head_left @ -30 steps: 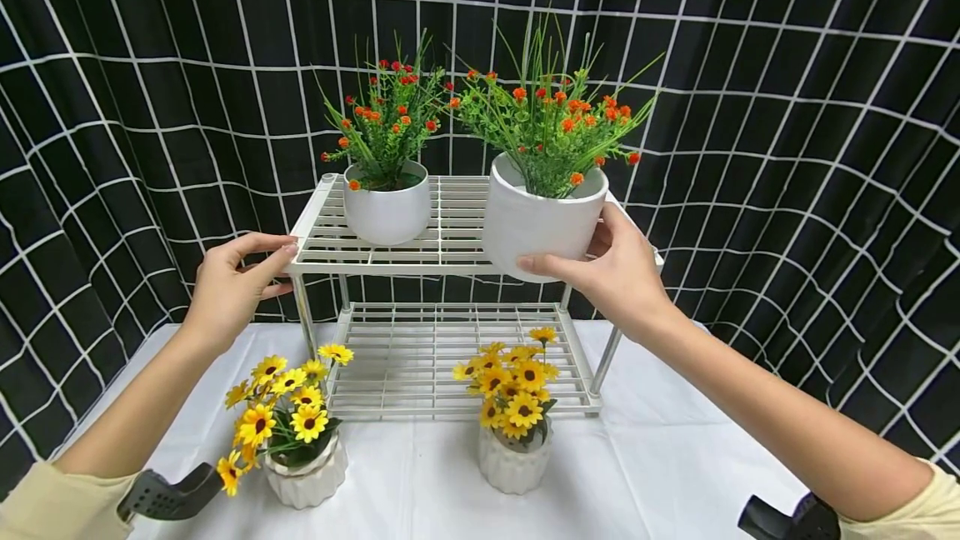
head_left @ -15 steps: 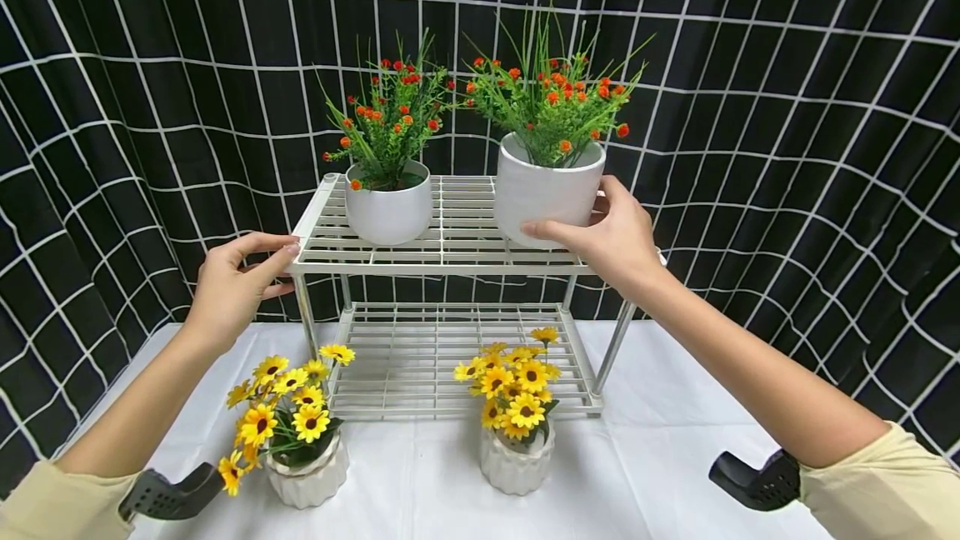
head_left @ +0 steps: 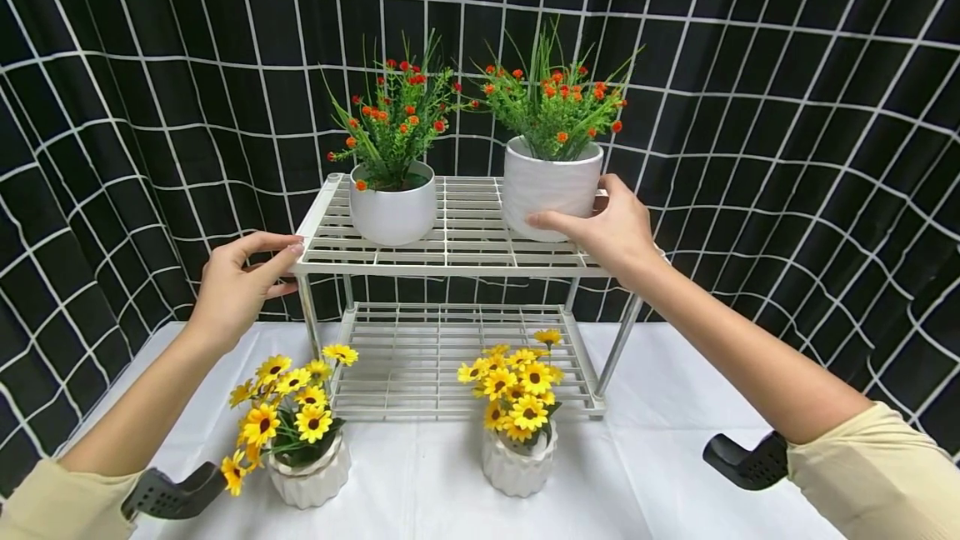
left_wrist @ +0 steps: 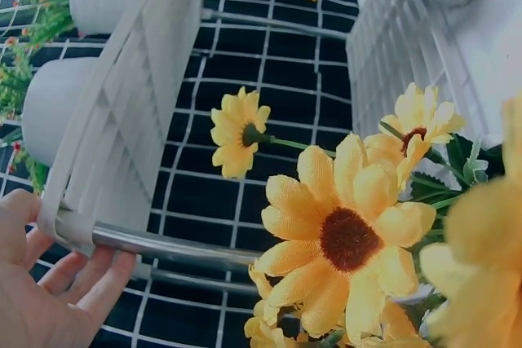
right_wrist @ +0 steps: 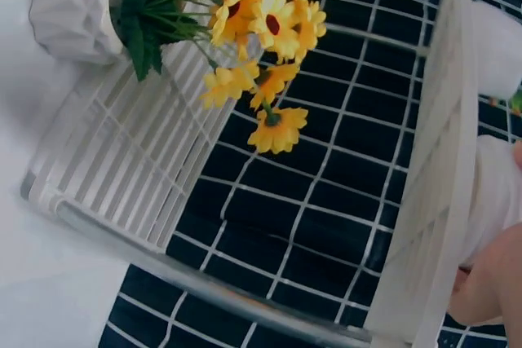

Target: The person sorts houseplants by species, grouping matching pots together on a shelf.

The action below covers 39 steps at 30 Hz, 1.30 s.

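Note:
In the head view, my right hand (head_left: 618, 232) grips a white flowerpot (head_left: 551, 194) with orange-flowered greenery, thumb across its front. Upright, the pot appears to rest on the right part of the upper tier of a white two-tier wire rack (head_left: 450, 270). My left hand (head_left: 234, 286) holds the rack's front left top corner; in the left wrist view its fingers (left_wrist: 102, 283) lie around the corner by the metal leg. A similar white pot (head_left: 393, 208) with red and orange flowers stands on the left of that tier. The right hand's far fingers are mostly hidden behind its pot.
Two ribbed white pots of yellow sunflowers, the left one (head_left: 311, 477) and the right one (head_left: 520, 465), stand on the white cloth (head_left: 667, 457) before the rack's lower tier (head_left: 397, 373). A black cloth with white grid lines (head_left: 750, 148) hangs behind and at the sides.
My right hand has moved its pot back from the tier's front edge and slightly lowered it onto the slats. The left hand has kept its hold on the corner.

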### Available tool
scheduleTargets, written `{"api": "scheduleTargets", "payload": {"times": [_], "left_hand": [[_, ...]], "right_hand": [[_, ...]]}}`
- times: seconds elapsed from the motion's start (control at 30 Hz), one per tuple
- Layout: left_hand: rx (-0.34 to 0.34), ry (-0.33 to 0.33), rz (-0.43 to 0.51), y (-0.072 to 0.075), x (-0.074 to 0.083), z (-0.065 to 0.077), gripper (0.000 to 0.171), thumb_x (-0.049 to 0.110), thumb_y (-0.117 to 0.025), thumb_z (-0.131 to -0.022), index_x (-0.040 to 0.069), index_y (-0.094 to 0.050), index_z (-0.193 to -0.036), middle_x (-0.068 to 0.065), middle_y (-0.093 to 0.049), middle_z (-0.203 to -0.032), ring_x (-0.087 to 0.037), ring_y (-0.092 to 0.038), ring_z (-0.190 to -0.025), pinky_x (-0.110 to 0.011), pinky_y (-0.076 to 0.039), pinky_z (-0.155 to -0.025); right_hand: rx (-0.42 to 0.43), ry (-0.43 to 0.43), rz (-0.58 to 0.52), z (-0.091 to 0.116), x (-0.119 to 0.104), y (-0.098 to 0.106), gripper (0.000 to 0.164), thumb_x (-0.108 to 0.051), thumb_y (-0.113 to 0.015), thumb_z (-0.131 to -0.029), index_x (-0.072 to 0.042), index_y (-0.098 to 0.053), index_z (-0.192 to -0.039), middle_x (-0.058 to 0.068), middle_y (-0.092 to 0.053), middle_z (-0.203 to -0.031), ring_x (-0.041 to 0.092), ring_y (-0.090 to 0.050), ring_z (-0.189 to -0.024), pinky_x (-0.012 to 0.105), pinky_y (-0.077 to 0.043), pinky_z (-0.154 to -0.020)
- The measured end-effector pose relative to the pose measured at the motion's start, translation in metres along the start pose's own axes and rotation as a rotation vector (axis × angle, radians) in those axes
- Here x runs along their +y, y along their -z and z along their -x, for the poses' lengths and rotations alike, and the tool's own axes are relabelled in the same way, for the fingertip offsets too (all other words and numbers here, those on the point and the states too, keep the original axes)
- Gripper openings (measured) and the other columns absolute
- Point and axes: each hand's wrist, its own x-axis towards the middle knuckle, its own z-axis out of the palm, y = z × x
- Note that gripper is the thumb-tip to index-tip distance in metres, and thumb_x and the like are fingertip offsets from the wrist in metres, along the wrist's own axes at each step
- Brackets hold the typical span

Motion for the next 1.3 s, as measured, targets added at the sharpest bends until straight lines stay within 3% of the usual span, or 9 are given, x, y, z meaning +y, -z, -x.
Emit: {"api": "scheduleTargets", "payload": {"times": [0.23,0.67,0.87,1.1,1.3], "left_hand": [[0.001,-0.006,0.002,0.000,0.000,0.001,0.041,0.024,-0.059,-0.110,-0.009,-0.063,-0.136,-0.022,-0.056,-0.135,0.008,-0.063,-0.094,-0.013,-0.061,-0.081],[0.003,-0.007,0.001,0.001,0.000,0.000,0.042,0.024,-0.059,-0.110,-0.008,-0.064,-0.136,-0.022,-0.056,-0.136,0.008,-0.063,-0.094,-0.013,-0.061,-0.081],[-0.003,-0.002,-0.003,-0.001,-0.001,0.000,0.041,0.024,-0.060,-0.110,-0.008,-0.064,-0.135,-0.022,-0.057,-0.135,0.008,-0.063,-0.094,-0.014,-0.062,-0.081],[-0.006,-0.005,-0.002,0.000,-0.001,0.000,0.042,0.024,-0.060,-0.110,-0.008,-0.064,-0.136,-0.022,-0.057,-0.134,0.008,-0.063,-0.094,-0.014,-0.062,-0.081],[-0.006,-0.009,0.004,0.001,0.000,-0.001,0.042,0.024,-0.060,-0.110,-0.009,-0.064,-0.136,-0.021,-0.057,-0.133,0.008,-0.063,-0.094,-0.015,-0.062,-0.081]], "right_hand": [[-0.010,0.027,0.033,-0.003,0.007,-0.003,0.093,-0.054,-0.089,-0.079,-0.004,-0.049,-0.146,0.019,-0.067,-0.126,0.030,-0.064,-0.112,0.034,-0.056,-0.081],[-0.090,0.043,0.030,-0.005,0.009,-0.001,0.101,-0.049,-0.088,-0.083,-0.002,-0.037,-0.156,0.021,-0.060,-0.139,0.033,-0.061,-0.119,0.034,-0.058,-0.082],[-0.135,0.026,0.040,-0.002,0.010,0.003,0.103,-0.050,-0.087,-0.084,-0.002,-0.034,-0.158,0.023,-0.058,-0.143,0.034,-0.059,-0.125,0.041,-0.057,-0.092],[-0.143,-0.002,0.039,0.006,0.009,0.008,0.109,-0.053,-0.085,-0.086,-0.001,-0.029,-0.164,0.024,-0.049,-0.157,0.036,-0.049,-0.145,0.055,-0.048,-0.116],[-0.116,0.026,0.038,0.019,0.010,0.015,0.106,-0.050,-0.084,-0.088,0.001,-0.029,-0.163,0.024,-0.045,-0.161,0.037,-0.044,-0.150,0.056,-0.044,-0.120]]}}
